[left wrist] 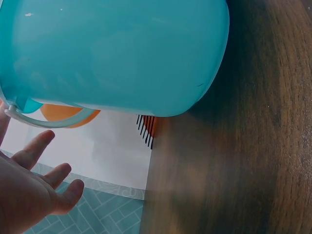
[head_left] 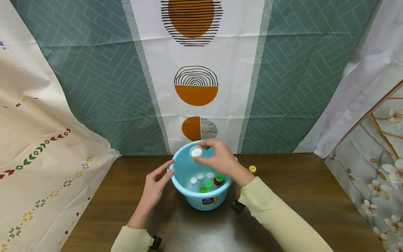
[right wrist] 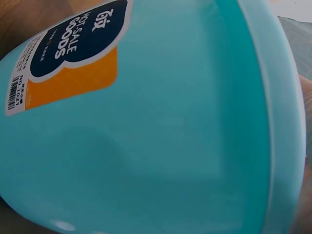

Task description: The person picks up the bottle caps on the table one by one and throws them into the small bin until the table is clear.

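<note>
A light blue bucket [head_left: 201, 201] stands upright on the brown table in the head view. Over its opening, my right hand [head_left: 217, 155] pinches a small round white cap [head_left: 196, 151] with a translucent rim between thumb and fingers. At the left of the bucket, my left hand [head_left: 154, 183] touches the rim with its fingertips. In the left wrist view the left hand [left wrist: 31, 190] has its fingers loosely spread beside the bucket's handle [left wrist: 58, 122]. Inside the bucket lie several white caps [head_left: 193, 181], green caps [head_left: 209, 184] and a red cap [head_left: 217, 182].
A yellow cap [head_left: 252, 169] lies on the table [head_left: 283, 196] to the right of the bucket. Behind the table hangs a green and white patterned cloth [head_left: 201, 56]. A label [right wrist: 73, 53] is on the bucket's near side. Patterned curtains [head_left: 41, 157] hang at either side.
</note>
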Demonstrator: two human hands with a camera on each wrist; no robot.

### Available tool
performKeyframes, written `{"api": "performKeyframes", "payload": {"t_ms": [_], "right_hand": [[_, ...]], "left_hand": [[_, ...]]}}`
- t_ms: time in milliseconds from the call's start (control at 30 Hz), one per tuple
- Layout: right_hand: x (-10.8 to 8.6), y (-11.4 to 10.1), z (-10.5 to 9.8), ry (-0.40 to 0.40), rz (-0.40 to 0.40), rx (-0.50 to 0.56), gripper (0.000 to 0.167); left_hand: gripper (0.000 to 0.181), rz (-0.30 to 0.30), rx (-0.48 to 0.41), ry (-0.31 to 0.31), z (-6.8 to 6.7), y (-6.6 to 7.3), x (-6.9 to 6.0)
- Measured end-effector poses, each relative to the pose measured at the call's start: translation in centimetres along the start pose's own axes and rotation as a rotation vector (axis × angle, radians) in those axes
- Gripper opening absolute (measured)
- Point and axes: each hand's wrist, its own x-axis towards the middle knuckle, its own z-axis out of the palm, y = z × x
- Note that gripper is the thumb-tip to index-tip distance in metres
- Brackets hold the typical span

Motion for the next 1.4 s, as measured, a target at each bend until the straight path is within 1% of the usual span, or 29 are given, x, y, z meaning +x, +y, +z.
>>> {"api": "performKeyframes", "payload": {"t_ms": [233, 533, 767, 867, 933, 1133, 1200, 1267, 1400], "right_hand": [[0.0, 0.0, 0.3, -0.008, 0.015, 0.013, 0.047], [0.0, 0.2, 0.3, -0.010, 0.021, -0.002, 0.053], [-0.1, 0.2, -0.1, -0.009, 0.010, 0.024, 0.048], [0.0, 0.4, -0.3, -0.006, 0.011, 0.022, 0.047], [-0.1, 0.6, -0.5, -0.004, 0.022, 0.022, 0.048], [-0.5, 1.2, -1.6, 0.004, 0.075, 0.053, 0.048], [-0.6, 1.5, -2.0, 0.014, 0.082, 0.072, 0.049], [-0.7, 1.9, -2.5, 0.032, 0.077, 0.078, 0.051], [-1.1, 2.8, -3.4, 0.081, 0.052, 0.070, 0.052]], "left_hand": [[0.037, 0.004, -0.004, 0.000, 0.0, -0.1, 0.0], [0.038, 0.015, -0.007, -0.014, -0.1, -0.2, 0.0], [0.038, 0.069, -0.011, -0.016, -0.4, -3.4, 0.8], [0.038, 0.059, -0.011, -0.015, -0.4, -3.4, 0.8], [0.038, 0.051, -0.016, -0.016, -0.4, -3.2, 0.8], [0.039, 0.038, -0.038, -0.026, -0.3, -1.7, 0.4], [0.039, 0.037, -0.042, -0.026, -0.3, -1.4, 0.4], [0.039, 0.040, -0.040, -0.028, -0.3, -1.7, 0.4], [0.039, 0.045, -0.030, -0.026, -0.3, -2.7, 0.7]]}}
